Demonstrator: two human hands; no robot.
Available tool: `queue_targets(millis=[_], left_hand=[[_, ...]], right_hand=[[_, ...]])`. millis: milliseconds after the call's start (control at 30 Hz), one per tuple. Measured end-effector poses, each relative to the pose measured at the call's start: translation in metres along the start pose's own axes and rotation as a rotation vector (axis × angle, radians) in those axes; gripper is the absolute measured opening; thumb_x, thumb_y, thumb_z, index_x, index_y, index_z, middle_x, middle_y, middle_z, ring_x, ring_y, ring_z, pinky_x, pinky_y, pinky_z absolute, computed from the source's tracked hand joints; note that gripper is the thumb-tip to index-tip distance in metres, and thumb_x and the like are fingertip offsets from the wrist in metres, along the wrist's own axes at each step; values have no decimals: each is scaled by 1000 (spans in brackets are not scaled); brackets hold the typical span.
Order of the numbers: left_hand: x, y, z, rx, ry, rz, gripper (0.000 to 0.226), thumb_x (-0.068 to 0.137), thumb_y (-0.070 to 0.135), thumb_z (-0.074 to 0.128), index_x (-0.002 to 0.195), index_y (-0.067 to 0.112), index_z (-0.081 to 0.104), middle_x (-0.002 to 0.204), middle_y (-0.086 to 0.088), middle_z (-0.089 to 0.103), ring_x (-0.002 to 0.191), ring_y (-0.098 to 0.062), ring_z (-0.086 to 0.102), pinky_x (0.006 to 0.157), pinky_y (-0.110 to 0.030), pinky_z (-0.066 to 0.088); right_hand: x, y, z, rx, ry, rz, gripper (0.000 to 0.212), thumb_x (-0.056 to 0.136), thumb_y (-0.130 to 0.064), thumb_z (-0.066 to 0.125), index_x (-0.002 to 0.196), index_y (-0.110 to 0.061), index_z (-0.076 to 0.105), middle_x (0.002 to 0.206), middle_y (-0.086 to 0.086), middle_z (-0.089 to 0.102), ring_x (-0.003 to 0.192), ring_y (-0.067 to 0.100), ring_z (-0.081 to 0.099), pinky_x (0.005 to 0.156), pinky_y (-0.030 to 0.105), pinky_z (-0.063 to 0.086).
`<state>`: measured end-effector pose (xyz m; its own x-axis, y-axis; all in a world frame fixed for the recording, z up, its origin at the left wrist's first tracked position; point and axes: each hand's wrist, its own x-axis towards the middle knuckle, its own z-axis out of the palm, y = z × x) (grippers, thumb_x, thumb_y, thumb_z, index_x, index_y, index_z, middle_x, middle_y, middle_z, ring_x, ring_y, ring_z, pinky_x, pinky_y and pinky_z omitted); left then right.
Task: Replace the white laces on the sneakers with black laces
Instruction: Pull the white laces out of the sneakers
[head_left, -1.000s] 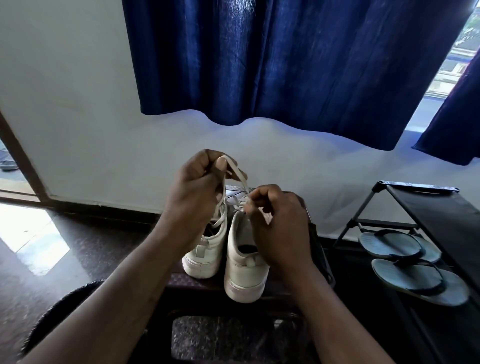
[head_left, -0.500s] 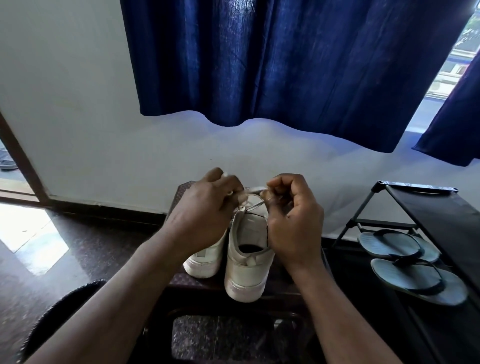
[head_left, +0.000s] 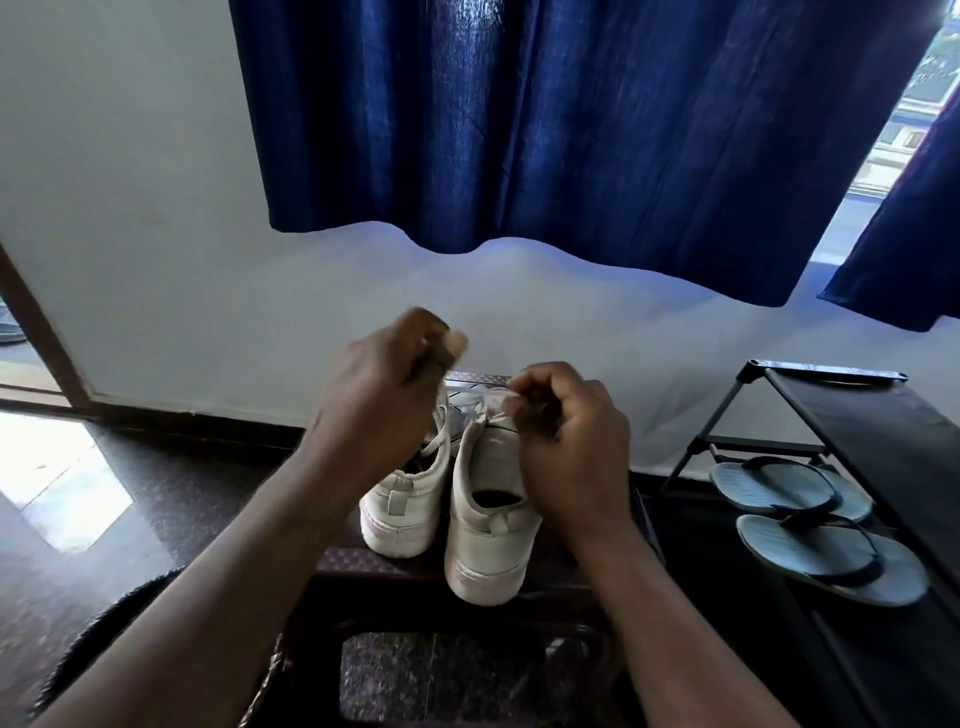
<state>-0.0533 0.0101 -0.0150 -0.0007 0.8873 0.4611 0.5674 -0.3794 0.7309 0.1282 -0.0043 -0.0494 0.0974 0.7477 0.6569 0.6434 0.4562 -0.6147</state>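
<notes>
Both hands are up over the shoes. Two sneakers sit side by side on the small dark tabletop (head_left: 358, 565), heels toward me, and its surface has a fine woven-looking pattern. The left sneaker (head_left: 402, 512) is smooth off-white leather with a little pull tab at the heel and a thick rubber sole gone slightly pink. The right sneaker (head_left: 485, 545) is the same make, closer to me, its heel at the tabletop's near edge.

My left hand (head_left: 384, 395) is raised above the left shoe, fingers curled in. It's blurred, but the grip looks pinched on the white lace (head_left: 441, 435), a flat woven strand that drops from under that hand into the gap between the two shoes. My right hand (head_left: 566, 452) sits low against the right sneaker, thumb and fingertips pressed together in a tight grip on a bit of white lace at the top of the tongue. How far that shoe is unlaced I can't tell, because my knuckles cover it.

To the right is one black metal shoe rack (head_left: 857, 415) with a fabric shelf, and two grey-blue rubber sandals (head_left: 789, 491) with dark straps lie below it. Two deep blue curtain (head_left: 571, 130) panels hang in soft folds over the plain white wall. The floor (head_left: 171, 499) is dark, speckled, polished stone.
</notes>
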Motion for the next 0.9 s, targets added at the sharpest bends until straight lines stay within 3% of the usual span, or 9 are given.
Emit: queue_targets(millis=[67, 133, 267, 367, 467, 567, 667, 800, 900], left_hand=[[-3, -7, 1, 256, -149, 82, 28, 99, 53, 58, 92, 29, 68, 79, 9, 59, 66, -4, 55, 56, -22, 36], [-4, -9, 5, 247, -167, 154, 21, 99, 48, 62, 88, 31, 69, 82, 11, 58, 71, -3, 56, 59, -21, 35], [0, 1, 10, -377, 20, 71, 22, 103, 25, 50, 83, 28, 58, 85, 12, 59, 65, -6, 49, 56, -22, 38], [2, 16, 0, -751, 77, -93, 32, 113, 27, 42, 84, 23, 58, 94, -11, 69, 62, -20, 41, 50, -28, 29], [-2, 21, -2, -835, 19, -142, 32, 107, 43, 43, 86, 20, 49, 75, 0, 63, 59, -13, 41, 47, -29, 28], [-7, 24, 8, -783, -52, -90, 36, 98, 47, 47, 91, 12, 51, 65, 1, 54, 54, -20, 39, 47, -31, 33], [-10, 30, 15, -782, -34, -31, 35, 101, 42, 47, 89, 9, 51, 63, -1, 47, 52, -15, 42, 46, -24, 37], [-7, 37, 14, -987, 79, -74, 30, 105, 37, 46, 88, 13, 49, 62, 2, 37, 54, -12, 36, 46, -23, 36], [-1, 28, 10, -930, 142, -110, 21, 111, 33, 45, 101, 15, 51, 65, 8, 40, 53, -11, 33, 49, -30, 32]], right_hand=[[2, -5, -4, 69, 89, -24, 18, 88, -19, 74, 103, -26, 69, 91, -26, 63, 90, 11, 66, 78, 42, 57], [1, -7, -5, 93, 118, -36, 21, 89, -18, 76, 106, -25, 68, 94, -24, 64, 91, 14, 67, 77, 42, 58], [0, -2, -1, 44, 9, 38, 18, 89, -21, 79, 94, -33, 67, 86, -24, 65, 87, 9, 65, 77, 40, 56], [-4, 6, 6, -73, -146, 43, 14, 87, -23, 72, 91, -35, 66, 81, -28, 63, 88, 8, 62, 81, 43, 54], [-6, 6, 9, -58, -232, 91, 25, 90, -30, 68, 112, -41, 64, 85, -28, 64, 99, 7, 60, 89, 48, 53], [-7, 1, 9, -83, -266, 51, 34, 89, -47, 59, 123, -46, 62, 100, -28, 68, 106, 12, 58, 92, 51, 51], [-10, 2, 15, -82, -270, 57, 29, 88, -55, 50, 113, -46, 61, 105, -24, 69, 103, 16, 59, 89, 51, 52], [-13, 7, 20, -77, -188, 73, 13, 91, -34, 63, 100, -42, 61, 99, -20, 66, 101, 17, 59, 87, 51, 51], [-11, 4, 18, -112, -127, 56, 8, 93, -30, 60, 92, -38, 60, 102, -21, 61, 106, 17, 55, 90, 53, 48]])
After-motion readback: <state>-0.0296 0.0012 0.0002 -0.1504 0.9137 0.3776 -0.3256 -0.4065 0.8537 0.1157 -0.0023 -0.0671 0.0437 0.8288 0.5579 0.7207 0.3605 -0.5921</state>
